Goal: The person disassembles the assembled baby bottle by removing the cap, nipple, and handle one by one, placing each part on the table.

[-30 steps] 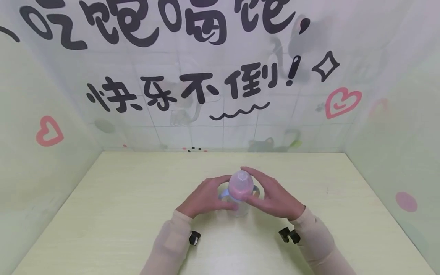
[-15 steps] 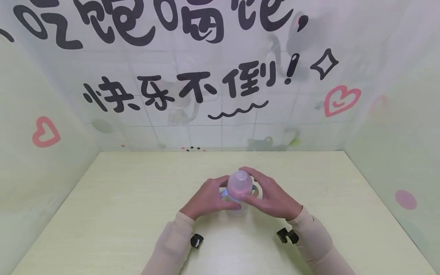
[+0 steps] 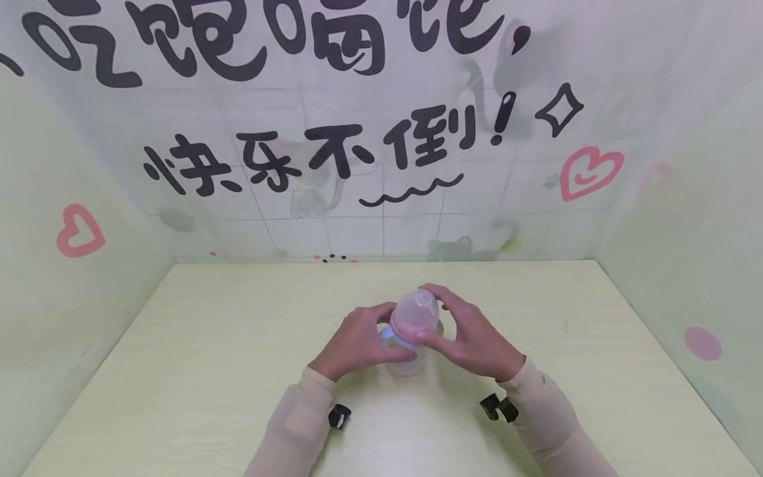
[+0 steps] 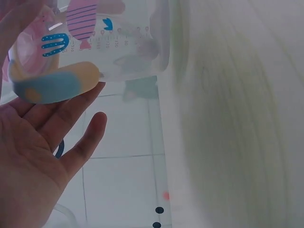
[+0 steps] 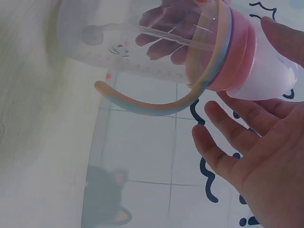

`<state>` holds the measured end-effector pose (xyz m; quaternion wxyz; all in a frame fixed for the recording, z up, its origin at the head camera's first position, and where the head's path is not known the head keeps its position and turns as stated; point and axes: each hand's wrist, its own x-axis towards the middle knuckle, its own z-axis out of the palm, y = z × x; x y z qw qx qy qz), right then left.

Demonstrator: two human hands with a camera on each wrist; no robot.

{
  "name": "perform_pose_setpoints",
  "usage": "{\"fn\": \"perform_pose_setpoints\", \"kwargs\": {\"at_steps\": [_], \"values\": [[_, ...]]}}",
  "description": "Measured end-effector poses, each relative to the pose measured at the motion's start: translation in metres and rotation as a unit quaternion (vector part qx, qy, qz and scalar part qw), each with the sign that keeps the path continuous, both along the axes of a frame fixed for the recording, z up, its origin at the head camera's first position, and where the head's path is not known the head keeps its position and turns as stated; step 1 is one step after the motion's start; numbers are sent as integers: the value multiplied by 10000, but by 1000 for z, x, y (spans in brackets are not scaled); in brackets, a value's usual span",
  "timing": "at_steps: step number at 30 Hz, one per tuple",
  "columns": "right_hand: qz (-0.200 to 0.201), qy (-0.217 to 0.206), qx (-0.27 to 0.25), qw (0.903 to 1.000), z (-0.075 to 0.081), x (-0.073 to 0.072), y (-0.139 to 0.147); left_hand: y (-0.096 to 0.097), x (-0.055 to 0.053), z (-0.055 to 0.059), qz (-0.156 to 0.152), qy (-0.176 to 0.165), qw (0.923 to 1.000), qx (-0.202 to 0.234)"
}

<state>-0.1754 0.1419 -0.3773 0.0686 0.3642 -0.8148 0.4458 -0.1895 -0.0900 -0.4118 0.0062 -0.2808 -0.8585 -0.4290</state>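
A pink heart (image 3: pixel 80 250) marks the left wall. Next, over the desk (image 3: pixel 208 371), the left hand (image 3: pixel 356 341) grips the baby bottle (image 3: pixel 402 366) near its blue-and-orange handle (image 4: pixel 57 85), thumb in front, fingers behind. The bottle leans slightly between both hands, near the middle of the desk; whether its base touches cannot be told. The right hand (image 3: pixel 477 341) clamps the clear cap (image 3: pixel 420 306) between thumb and forefinger, its other fingers spread apart. Farther right, a black clip (image 3: pixel 499 408) sits beside the sleeve (image 3: pixel 548 417).
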Motion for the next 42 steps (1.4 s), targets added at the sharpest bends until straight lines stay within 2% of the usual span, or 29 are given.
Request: {"fn": "perform_pose_setpoints", "kwargs": {"at_steps": [5, 9, 17, 22, 31, 42], "values": [[-398, 530, -196, 9976, 5, -1, 6, -2, -1, -1, 217, 161, 9995, -165], [-776, 798, -356, 9931, 10, -1, 13, -4, -2, -1, 324, 218, 9990, -218], [-1527, 931, -288, 9834, 13, -5, 27, -11, -2, 1, 429, 125, 9990, -76], [-1818, 790, 56, 9801, 12, -8, 32, -15, -4, 2, 480, 164, 9987, 18], [-2114, 100, 1035, 9719, 3, -12, 36, -18, -6, 6, 479, 254, 9985, 106], [-2081, -396, 1349, 9679, -11, -18, 37, -20, -5, 11, 535, 227, 9982, 141]]}}
